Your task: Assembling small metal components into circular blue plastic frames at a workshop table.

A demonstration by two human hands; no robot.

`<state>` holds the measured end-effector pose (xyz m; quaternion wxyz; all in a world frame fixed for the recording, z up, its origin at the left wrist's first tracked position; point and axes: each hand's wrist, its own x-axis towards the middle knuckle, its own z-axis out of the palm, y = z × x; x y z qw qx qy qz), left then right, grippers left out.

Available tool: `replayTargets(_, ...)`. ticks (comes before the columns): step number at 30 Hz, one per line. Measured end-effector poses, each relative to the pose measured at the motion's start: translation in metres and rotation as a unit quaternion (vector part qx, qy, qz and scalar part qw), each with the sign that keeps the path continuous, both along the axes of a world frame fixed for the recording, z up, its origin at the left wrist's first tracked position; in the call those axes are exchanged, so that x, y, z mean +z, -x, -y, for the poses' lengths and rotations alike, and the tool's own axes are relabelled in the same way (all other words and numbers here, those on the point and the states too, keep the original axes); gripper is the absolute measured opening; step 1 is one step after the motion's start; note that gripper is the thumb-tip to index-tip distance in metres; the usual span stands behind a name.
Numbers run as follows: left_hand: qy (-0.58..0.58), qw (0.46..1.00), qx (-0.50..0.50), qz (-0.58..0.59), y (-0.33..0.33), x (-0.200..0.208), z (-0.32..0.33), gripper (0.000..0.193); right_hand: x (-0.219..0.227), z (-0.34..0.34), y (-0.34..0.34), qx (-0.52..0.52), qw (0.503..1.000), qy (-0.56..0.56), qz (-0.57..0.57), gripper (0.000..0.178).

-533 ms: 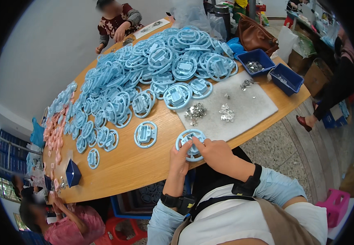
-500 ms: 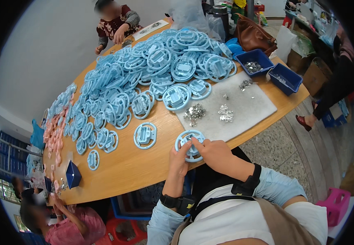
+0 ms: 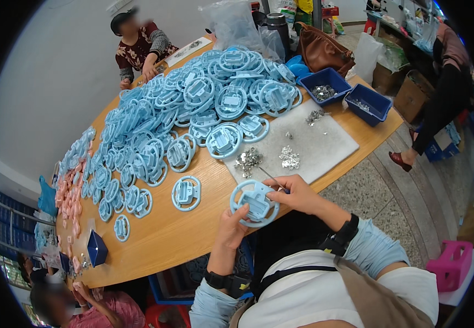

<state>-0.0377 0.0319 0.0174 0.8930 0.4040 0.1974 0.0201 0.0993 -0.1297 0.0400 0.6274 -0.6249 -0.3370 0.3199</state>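
Observation:
A light blue round plastic part, a ring with a boxy centre, is tilted up over the table's front edge. Its left rim is pinched by my left hand, which is closed on it. On the opposite side my right hand touches the part with its thumb and also grips a thin metal tool whose tip points towards the metal pieces; its exact kind is unclear. A heap of small shiny metal pieces and a paler pile lie on the white board just beyond my hands.
A large mound of blue plastic parts covers the table's middle, with pink parts on the left. Two blue bins stand at the right corner. One person sits across the table, another at the lower left.
The blue part has been raised and tipped, showing its boxy centre more fully. My hands have moved apart to its two sides, and the thin tool now shows in the right hand.

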Motion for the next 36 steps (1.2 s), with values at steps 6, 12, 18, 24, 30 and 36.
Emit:
replayTargets(6, -0.057, 0.993, -0.099, -0.031, -0.010, 0.018, 0.004, 0.037, -0.006, 0.002, -0.052, 0.011, 0.985, 0.026, 0.169, 0.019)
replayTargets(12, 0.002, 1.000, 0.013, -0.020, -0.012, 0.007, 0.008, 0.036, -0.006, 0.000, -0.094, -0.074, 0.869, 0.117, 0.476, 0.009)
replayTargets(18, 0.005, 0.998, 0.068, 0.009, -0.014, -0.001, 0.008, 0.033, -0.003, -0.012, -0.093, 0.017, 0.788, 0.223, 0.574, 0.010)
replayTargets(24, -0.023, 0.991, 0.131, -0.012, -0.020, -0.002, 0.012, 0.030, 0.011, -0.009, -0.091, 0.007, 0.818, 0.230, 0.528, 0.006)
replayTargets(30, -0.015, 0.990, 0.142, 0.000, -0.013, -0.001, 0.012, 0.032, 0.007, -0.011, -0.099, 0.001, 0.844, 0.199, 0.499, 0.004)
replayTargets(36, 0.022, 0.990, 0.138, 0.004, -0.010, -0.002, 0.007, 0.032, 0.006, -0.021, -0.085, -0.066, 0.952, 0.148, 0.261, 0.010)
